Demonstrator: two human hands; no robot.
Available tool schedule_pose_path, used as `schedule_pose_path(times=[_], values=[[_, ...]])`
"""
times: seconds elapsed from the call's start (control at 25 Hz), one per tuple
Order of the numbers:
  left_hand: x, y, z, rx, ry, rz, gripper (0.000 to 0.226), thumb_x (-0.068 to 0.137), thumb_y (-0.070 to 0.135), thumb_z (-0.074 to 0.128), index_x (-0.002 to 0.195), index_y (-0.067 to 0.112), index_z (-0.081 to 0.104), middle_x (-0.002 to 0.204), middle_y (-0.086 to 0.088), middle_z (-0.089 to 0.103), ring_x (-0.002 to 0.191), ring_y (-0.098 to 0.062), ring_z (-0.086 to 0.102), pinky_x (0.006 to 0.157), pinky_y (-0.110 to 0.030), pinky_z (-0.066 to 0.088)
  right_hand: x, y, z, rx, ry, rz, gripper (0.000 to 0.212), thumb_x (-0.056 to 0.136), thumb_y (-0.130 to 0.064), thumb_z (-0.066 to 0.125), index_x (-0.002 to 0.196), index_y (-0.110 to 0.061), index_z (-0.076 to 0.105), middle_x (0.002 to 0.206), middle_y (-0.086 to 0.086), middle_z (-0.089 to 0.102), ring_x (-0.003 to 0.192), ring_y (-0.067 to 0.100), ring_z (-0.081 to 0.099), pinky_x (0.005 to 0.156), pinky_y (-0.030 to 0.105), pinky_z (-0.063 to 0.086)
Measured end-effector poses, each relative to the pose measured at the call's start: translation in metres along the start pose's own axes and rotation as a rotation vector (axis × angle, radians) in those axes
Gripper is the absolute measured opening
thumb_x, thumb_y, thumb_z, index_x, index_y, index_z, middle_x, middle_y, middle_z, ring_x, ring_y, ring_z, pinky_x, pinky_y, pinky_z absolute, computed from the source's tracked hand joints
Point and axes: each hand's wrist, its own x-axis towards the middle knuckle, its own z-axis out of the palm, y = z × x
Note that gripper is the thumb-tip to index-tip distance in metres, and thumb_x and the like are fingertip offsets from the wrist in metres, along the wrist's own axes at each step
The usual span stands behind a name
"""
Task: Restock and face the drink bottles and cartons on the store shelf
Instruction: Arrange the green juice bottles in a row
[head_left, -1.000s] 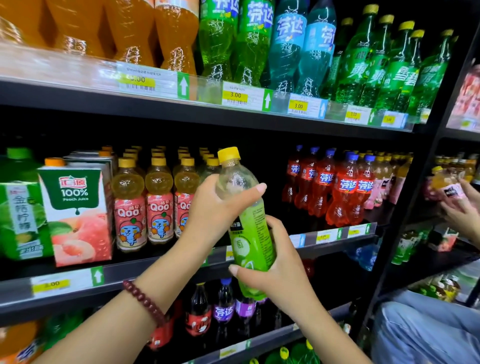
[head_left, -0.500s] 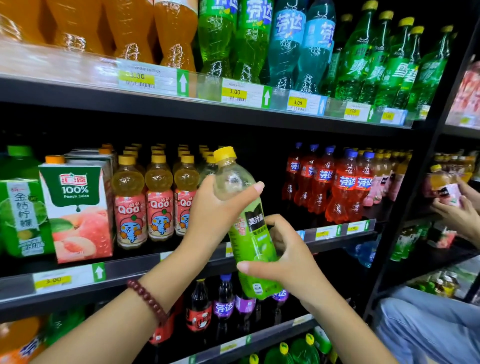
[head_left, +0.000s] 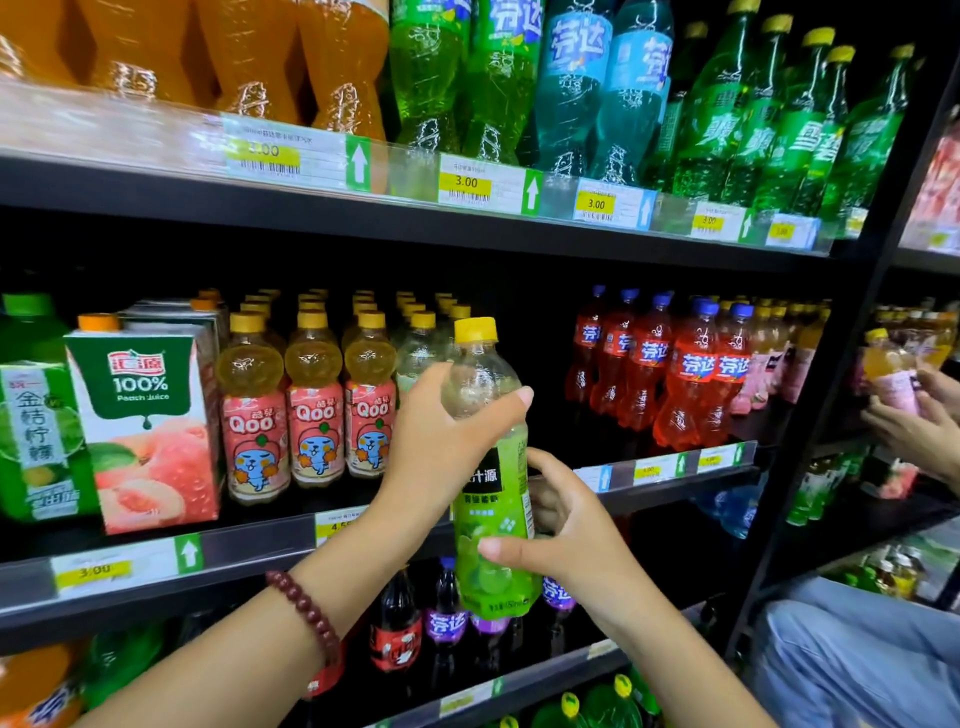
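Held bottle (head_left: 491, 499): yellow cap, green label; Qoo bottles (head_left: 311, 400) pink; bracelet (head_left: 306, 613) dark red, seemingly.

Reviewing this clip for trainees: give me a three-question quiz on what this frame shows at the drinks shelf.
1. True or false: both hands hold the green-label bottle.
2. Which hand grips the bottle's upper part, just under the yellow cap?
A. left hand
B. right hand
C. neither
3. Fill in: the cartoon-label Qoo bottles stand directly to the ______ of the peach juice carton.

Key
1. True.
2. A; the right hand holds the lower label area.
3. Right, as seen from the camera.
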Motion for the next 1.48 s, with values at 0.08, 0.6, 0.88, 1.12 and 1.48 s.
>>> schedule_pose_path(times=[0.08, 0.6, 0.88, 1.12, 1.48], values=[[0.005, -0.002, 0.005, 0.026, -0.050, 0.033, 0.047, 0.068, 0.048, 0.074, 0.106, 0.024, 0.057, 0.100, 0.012, 0.064, 0.090, -0.002, 0.061, 0.078, -0.023, 0.048, 0.006, 0.002, -0.002, -0.034, 0.024, -0.023, 0.079, 0.045, -0.035, 0.089, 0.117, -0.036, 0.056, 0.110, -0.005, 0.070, 0.105, 0.013, 0.065, 0.093, 0.041, 0.052], [0.046, -0.113, -0.005, 1.151, -0.583, 0.132, 0.041, 0.094, 0.055, 0.041, 0.076, 0.020, 0.053, 0.080, -0.005, 0.062, 0.085, -0.027, 0.061, 0.059, -0.032, 0.035, 0.098, 0.015, -0.056, 0.135, 0.203, 0.008, 0.059, 0.062, 0.011, 0.078, 0.111, -0.011, 0.055, 0.097, 0.009, 0.069, 0.085, 0.022, 0.068, 0.076, 0.035, 0.059], [0.067, -0.138, 0.000, 1.043, -0.874, 0.131, 0.037, 0.095, 0.043, 0.047, 0.076, 0.011, 0.053, 0.090, -0.017, 0.064, 0.085, -0.033, 0.058, 0.062, -0.033, 0.034, 0.169, 0.049, -0.050, 0.077, 0.193, 0.021, 0.059, 0.067, 0.016, 0.073, 0.113, -0.013, 0.048, 0.105, 0.008, 0.064, 0.093, 0.020, 0.065, 0.077, 0.028, 0.056], [0.071, -0.150, -0.001, 0.955, -0.913, 0.133, 0.045, 0.095, 0.041, 0.049, 0.059, 0.018, 0.036, 0.058, 0.002, 0.040, 0.064, -0.023, 0.044, 0.057, -0.031, 0.029, 0.184, 0.086, -0.024, 0.027, 0.132, 0.079, 0.064, 0.065, 0.015, 0.075, 0.115, -0.012, 0.046, 0.105, 0.003, 0.062, 0.107, 0.024, 0.059, 0.088, 0.034, 0.052], [0.074, -0.164, -0.001, 0.886, -0.904, 0.155, 0.047, 0.094, 0.040, 0.050, 0.057, 0.017, 0.032, 0.057, 0.000, 0.037, 0.060, -0.022, 0.040, 0.057, -0.034, 0.031, 0.193, 0.103, -0.019, -0.067, 0.088, 0.057, 0.041, 0.077, 0.012, 0.066, 0.116, -0.001, 0.057, 0.096, 0.002, 0.065, 0.076, -0.006, 0.062, 0.067, 0.010, 0.049]])
